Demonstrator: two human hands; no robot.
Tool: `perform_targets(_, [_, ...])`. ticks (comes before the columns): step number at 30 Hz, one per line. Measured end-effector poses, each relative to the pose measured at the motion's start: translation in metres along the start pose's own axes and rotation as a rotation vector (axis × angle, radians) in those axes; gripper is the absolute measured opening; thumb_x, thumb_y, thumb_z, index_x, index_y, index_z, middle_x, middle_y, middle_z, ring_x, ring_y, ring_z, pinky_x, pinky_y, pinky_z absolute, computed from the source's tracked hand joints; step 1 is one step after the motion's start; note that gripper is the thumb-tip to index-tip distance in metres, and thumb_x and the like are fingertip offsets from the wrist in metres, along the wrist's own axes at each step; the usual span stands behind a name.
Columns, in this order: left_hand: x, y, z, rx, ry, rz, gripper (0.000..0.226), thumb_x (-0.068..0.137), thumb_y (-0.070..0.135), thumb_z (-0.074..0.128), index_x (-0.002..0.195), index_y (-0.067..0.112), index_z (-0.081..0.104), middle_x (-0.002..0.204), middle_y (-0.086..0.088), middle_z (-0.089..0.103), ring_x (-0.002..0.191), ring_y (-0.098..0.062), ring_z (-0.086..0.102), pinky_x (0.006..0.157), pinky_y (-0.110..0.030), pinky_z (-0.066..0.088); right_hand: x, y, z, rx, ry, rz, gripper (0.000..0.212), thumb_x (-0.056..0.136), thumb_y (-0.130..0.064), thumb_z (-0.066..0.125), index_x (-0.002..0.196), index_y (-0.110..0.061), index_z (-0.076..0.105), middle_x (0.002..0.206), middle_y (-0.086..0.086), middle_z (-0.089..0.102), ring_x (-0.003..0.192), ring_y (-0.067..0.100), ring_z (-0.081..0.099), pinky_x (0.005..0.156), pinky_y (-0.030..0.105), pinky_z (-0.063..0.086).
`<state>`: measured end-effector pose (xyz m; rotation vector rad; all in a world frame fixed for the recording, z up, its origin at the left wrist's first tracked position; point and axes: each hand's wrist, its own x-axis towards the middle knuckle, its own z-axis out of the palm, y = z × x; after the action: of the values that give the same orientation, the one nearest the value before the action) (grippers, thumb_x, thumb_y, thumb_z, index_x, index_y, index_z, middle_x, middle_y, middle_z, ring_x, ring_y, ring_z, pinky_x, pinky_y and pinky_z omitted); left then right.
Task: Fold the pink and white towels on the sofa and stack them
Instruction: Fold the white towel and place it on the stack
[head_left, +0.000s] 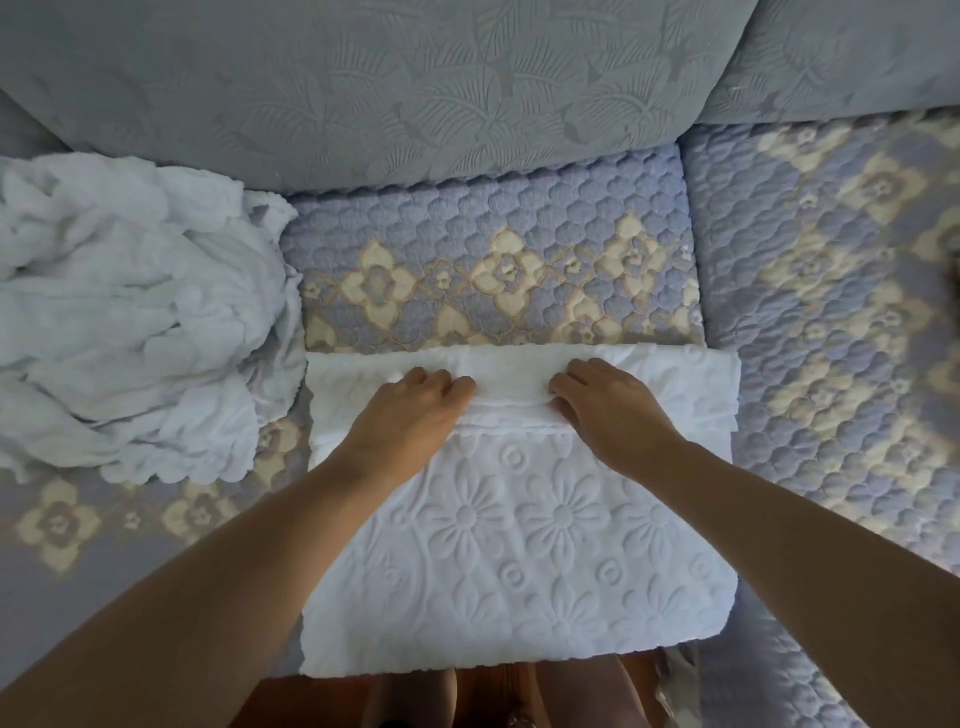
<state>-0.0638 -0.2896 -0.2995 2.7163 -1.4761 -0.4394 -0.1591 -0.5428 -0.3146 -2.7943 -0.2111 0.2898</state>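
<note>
Lying flat on the sofa seat (498, 270), the white towel (519, 561) had both hands on its far folded band, the left hand (410, 410) and right hand (613, 410) with fingers curled, pinching the fold from either side. A crumpled towel (130, 322) sat left, just beside it. Fingertips were buried in cloth; the near hem overhung the seat edge.
</note>
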Motion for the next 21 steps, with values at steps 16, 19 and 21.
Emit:
perform_targets(16, [-0.024,0.013,0.009,-0.085,-0.040,0.005,0.025,0.074,0.008,0.072,0.098,0.016,0.067,0.087,-0.001,0.055,0.082,-0.024,0.055,0.042,-0.028,0.043,-0.031,0.012,-0.002,-0.193,-0.027,-0.056,0.039,0.067,0.004,0.061,0.104,-0.009,0.060,0.097,0.009,0.055,0.085,0.028,0.050,0.074,0.039,0.044])
perform_targets(19, [-0.024,0.017,0.010,-0.043,-0.068,-0.031,0.041,0.066,0.001,0.071,0.104,0.016,0.065,0.094,-0.004,0.055,0.086,-0.027,0.055,0.048,-0.031,0.045,-0.052,0.038,-0.008,-0.220,0.017,0.202,0.037,0.066,0.005,0.070,0.099,-0.007,0.061,0.095,0.011,0.054,0.084,0.032,0.051,0.073,0.044,0.045])
perform_targets(21, [-0.024,0.021,0.012,0.006,-0.092,-0.055,0.046,0.064,0.000,0.067,0.107,0.016,0.062,0.095,-0.005,0.054,0.088,-0.028,0.054,0.053,-0.034,0.046,-0.070,0.061,-0.010,-0.255,-0.012,0.350,0.036,0.067,0.005,0.072,0.100,-0.007,0.062,0.095,0.012,0.055,0.085,0.034,0.054,0.072,0.045,0.048])
